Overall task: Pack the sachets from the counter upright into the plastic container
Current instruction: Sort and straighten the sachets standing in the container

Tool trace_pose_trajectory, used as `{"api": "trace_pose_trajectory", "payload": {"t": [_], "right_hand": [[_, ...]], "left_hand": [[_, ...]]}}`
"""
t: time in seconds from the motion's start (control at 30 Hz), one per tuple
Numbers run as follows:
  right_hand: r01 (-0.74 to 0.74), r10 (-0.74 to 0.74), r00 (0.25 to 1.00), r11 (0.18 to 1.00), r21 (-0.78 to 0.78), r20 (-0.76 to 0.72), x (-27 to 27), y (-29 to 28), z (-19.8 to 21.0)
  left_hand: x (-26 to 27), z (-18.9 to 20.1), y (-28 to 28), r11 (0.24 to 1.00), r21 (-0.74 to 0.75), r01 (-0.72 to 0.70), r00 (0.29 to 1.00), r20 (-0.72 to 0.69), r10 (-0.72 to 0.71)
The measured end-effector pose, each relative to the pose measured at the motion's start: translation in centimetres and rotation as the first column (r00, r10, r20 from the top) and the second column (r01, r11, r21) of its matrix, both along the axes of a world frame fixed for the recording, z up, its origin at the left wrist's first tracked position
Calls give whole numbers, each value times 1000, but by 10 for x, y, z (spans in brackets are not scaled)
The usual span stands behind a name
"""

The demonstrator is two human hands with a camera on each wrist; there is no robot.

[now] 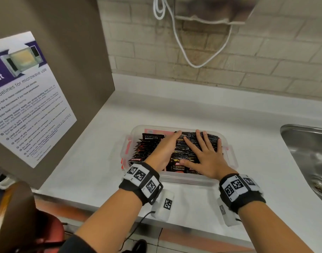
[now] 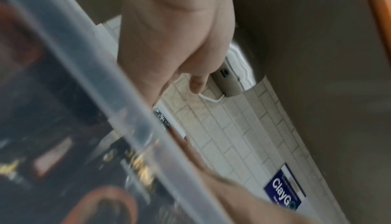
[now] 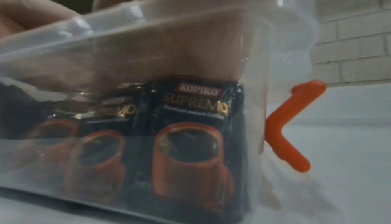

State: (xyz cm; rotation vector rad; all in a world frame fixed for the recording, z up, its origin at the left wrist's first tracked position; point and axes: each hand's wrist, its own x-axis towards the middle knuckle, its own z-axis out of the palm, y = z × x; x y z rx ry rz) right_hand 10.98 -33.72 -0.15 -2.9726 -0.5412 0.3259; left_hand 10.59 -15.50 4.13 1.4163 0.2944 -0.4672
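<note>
A clear plastic container with orange-red side clips sits on the white counter, packed with black coffee sachets standing upright. My left hand lies edge-on between two rows of sachets, fingers straight. My right hand lies flat on the sachet tops, fingers spread. In the right wrist view the sachets show through the container wall, with an orange clip outside. The left wrist view shows the blurred container rim, sachets and my left hand.
A brown cabinet side with a microwave guideline poster stands at the left. A steel sink is at the right. White cables hang on the tiled wall behind. A chair sits at lower left.
</note>
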Motion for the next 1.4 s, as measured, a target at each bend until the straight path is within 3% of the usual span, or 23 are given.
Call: {"api": "trace_pose_trajectory", "payload": {"t": [0.13,0.23,0.3,0.4,0.5,0.6,0.67,0.83,1.13,1.27,1.4], "right_hand": [[-5,4,1000,1000,17,6,1,-1,-2],[-5,5,1000,1000,23,9,1,-1,-3],[-6,6,1000,1000,23,6,1,-1,-3],[-7,7,1000,1000,18,0,0,-1,-1],[-7,7,1000,1000,14,3,0,-1,-1],[-8,8,1000,1000,23,10,0,-1,-2],[-8,8,1000,1000,24,11,0,-2,-3],[-8,7,1000,999,31,23,2,-2,-4],[-2,1,1000,999,34,20,0,-1,-4],[3,-4,1000,999,36,17,-1,1,-2],[4,-5,1000,999,50,15,-2,0,0]], "left_hand": [[-4,27,26,988,134,72,991,101,-85],[4,45,46,908,412,84,970,175,-169],[13,51,60,784,606,131,940,175,-293],[24,55,76,483,836,260,851,39,-525],[31,52,83,194,911,364,741,-157,-653],[33,43,86,57,923,380,690,-242,-682],[35,37,88,34,929,369,681,-246,-690],[40,31,92,68,950,304,700,-174,-693],[37,19,91,-20,955,297,650,-218,-728],[35,17,91,9,968,252,641,-160,-751],[35,16,91,-2,953,303,615,-197,-763]]}}
